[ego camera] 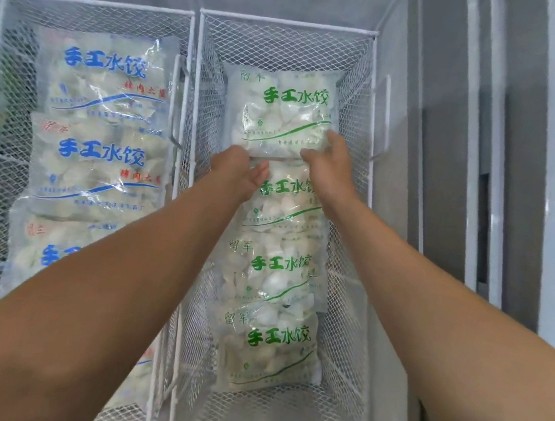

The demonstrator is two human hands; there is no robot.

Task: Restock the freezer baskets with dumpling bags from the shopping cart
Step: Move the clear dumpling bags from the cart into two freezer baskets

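At nine o'clock in our view stood the left white wire-mesh freezer basket (96,4), holding clear plastic dumpling bags with blue lettering (105,76), laid one below the next from far to near; we could count three, the nearest partly hidden behind our left forearm. Just beside it, toward three o'clock, stood the right white wire-mesh freezer basket (287,23), and the two rims ran side by side, nearly touching.

Inside the right basket a column of clear plastic dumpling bags with green lettering lay overlapped like shingles. The nearest, at six o'clock, was the bottom green-lettered bag (269,347); above it lay the second green-lettered bag (273,267), then the third green-lettered bag (287,197), partly covered by our hands. At twelve o'clock sat the top green-lettered bag (283,110), which we held by its near edge.

Our left hand (239,173) gripped that bag at its near-left corner, the fingers curled under the edge and the thumb stretched toward the right across the third bag's lettering. Our right hand (332,166) pinched the bag at its near-right corner, fingertips on top of the plastic and the thumb along the lower edge. The bag lay flat at the far end of the basket, its near edge overlapping the third bag.

At three o'clock stood the grey freezer frame (448,158).
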